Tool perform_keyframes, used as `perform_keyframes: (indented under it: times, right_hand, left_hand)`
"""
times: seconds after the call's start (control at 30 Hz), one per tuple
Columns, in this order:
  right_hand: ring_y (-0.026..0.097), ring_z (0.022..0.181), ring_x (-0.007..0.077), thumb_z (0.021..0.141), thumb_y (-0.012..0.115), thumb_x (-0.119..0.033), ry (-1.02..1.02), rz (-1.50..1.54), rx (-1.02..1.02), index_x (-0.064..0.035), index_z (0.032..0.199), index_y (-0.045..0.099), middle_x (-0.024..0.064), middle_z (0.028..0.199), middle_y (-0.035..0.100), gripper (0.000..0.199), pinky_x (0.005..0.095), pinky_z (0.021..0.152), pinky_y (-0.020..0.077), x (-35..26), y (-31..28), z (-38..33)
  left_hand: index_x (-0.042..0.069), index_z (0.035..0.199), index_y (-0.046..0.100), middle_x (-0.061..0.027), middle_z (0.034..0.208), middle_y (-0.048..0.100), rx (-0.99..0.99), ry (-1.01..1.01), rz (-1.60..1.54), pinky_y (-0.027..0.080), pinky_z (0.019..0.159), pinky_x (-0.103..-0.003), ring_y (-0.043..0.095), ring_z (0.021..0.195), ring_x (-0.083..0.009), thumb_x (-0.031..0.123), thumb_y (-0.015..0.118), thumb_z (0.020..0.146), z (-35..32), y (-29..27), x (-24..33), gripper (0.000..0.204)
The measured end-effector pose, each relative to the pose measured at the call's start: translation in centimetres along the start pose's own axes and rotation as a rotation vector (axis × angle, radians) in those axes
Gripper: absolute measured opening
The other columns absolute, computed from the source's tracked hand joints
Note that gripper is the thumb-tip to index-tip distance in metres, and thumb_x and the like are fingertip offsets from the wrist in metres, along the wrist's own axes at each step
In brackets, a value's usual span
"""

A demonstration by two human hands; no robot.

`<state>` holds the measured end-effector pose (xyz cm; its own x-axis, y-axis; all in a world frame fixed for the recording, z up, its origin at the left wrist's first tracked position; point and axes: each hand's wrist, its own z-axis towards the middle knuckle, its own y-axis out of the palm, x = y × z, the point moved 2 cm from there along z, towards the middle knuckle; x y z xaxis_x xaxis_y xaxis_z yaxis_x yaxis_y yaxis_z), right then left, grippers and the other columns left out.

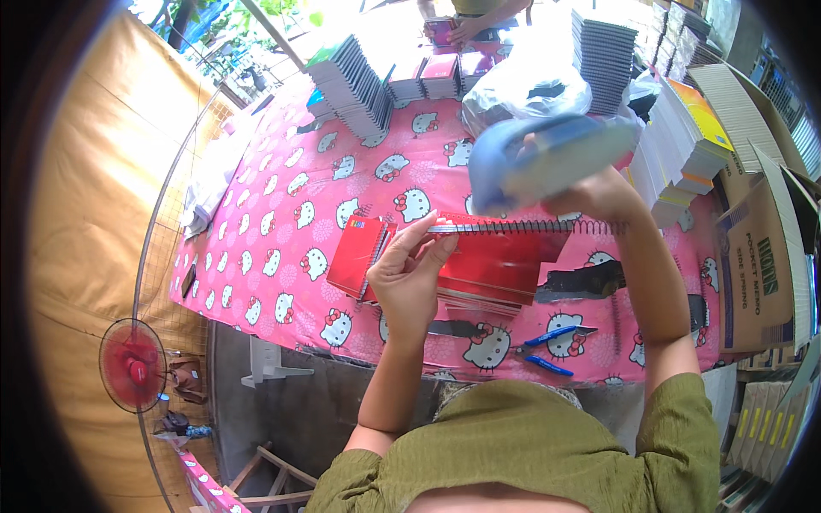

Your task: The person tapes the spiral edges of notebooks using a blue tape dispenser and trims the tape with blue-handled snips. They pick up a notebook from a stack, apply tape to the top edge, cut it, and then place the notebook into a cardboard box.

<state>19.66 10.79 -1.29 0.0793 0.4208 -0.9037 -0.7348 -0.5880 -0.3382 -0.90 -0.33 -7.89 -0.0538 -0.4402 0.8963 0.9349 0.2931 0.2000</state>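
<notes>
My left hand (pixel 407 272) is closed in a pinch on the left end of a small spiral notebook (pixel 462 229), seen nearly edge-on. A dark wire coil (pixel 603 228) runs along its edge and sticks out past its right end. In my right hand (pixel 590 198) is a blue rounded object (pixel 534 167), smeared by motion and too blurred to name; it is just above the coil. Below the hands lie red notebooks (pixel 492 269), piled on the table, with another red spiral notebook (pixel 353 254) at their left. Blue-handled pliers (pixel 552 335) rest near the table's front edge.
A pink patterned cloth (pixel 282 248) covers the table. Tall notebook stacks (pixel 346 85) stand at the back, with a plastic bag (pixel 530 94) between. Cardboard boxes (pixel 757 265) flank the right side. Another person's hand (pixel 464 32) holds notebooks across the table. A fan (pixel 134 366) stands left.
</notes>
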Motion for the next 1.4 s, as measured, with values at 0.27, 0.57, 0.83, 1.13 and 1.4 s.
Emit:
perform_keyframes:
  times: [0.27,0.57,0.83,1.13,1.4]
  right_hand:
    - [0.061,0.094,0.0390,0.066,0.072,-0.009,0.366,-0.972,0.373,-0.0038,0.100,0.056,0.0175,0.098,0.062,0.037,0.0473,0.075,0.0494,8.8,-1.1,-3.2]
    - [0.052,0.112,0.0369,0.066,0.081,-0.028,0.133,-1.003,0.414,-0.0032,0.112,0.059,0.0182,0.121,0.054,0.057,0.0461,0.094,0.0421,12.7,5.5,-15.9]
    - [0.051,0.109,0.0345,0.073,0.075,-0.031,0.187,-0.875,0.062,-0.0046,0.119,0.055,0.0169,0.115,0.052,0.057,0.0447,0.094,0.0415,9.5,14.6,-22.5]
    - [0.051,0.102,0.0320,0.075,0.073,-0.024,0.058,-0.402,0.301,-0.0066,0.123,0.054,0.0153,0.112,0.051,0.055,0.0443,0.087,0.0411,-0.7,9.9,-17.9]
    - [0.050,0.103,0.0333,0.073,0.074,-0.023,-0.008,-0.570,0.295,-0.0057,0.123,0.054,0.0159,0.114,0.050,0.057,0.0469,0.089,0.0390,-2.1,9.3,-16.2]
  left_hand:
    - [-0.005,0.103,0.062,-0.0133,0.102,0.065,-0.121,-0.031,-0.197,0.056,0.080,-0.027,0.064,0.088,-0.0152,-0.014,0.070,0.076,0.1,-0.5,0.3,0.030]
    - [0.003,0.090,0.059,-0.0120,0.096,0.067,-0.053,0.624,0.269,0.051,0.069,-0.030,0.062,0.087,-0.0170,-0.002,0.080,0.072,-1.0,0.6,5.9,0.028]
    - [0.002,0.105,0.063,-0.0148,0.103,0.066,-0.509,0.629,0.724,0.053,0.074,-0.035,0.064,0.091,-0.0289,-0.006,0.079,0.067,-5.3,1.3,1.6,0.042]
    - [0.003,0.091,0.062,-0.0122,0.095,0.067,-0.348,0.572,0.553,0.054,0.075,-0.035,0.064,0.091,-0.0254,-0.001,0.084,0.065,-5.7,1.1,1.5,0.034]
    - [0.003,0.091,0.063,-0.0139,0.098,0.067,-0.420,0.514,0.657,0.052,0.075,-0.033,0.064,0.088,-0.0250,0.000,0.083,0.066,-5.4,1.5,2.7,0.032]
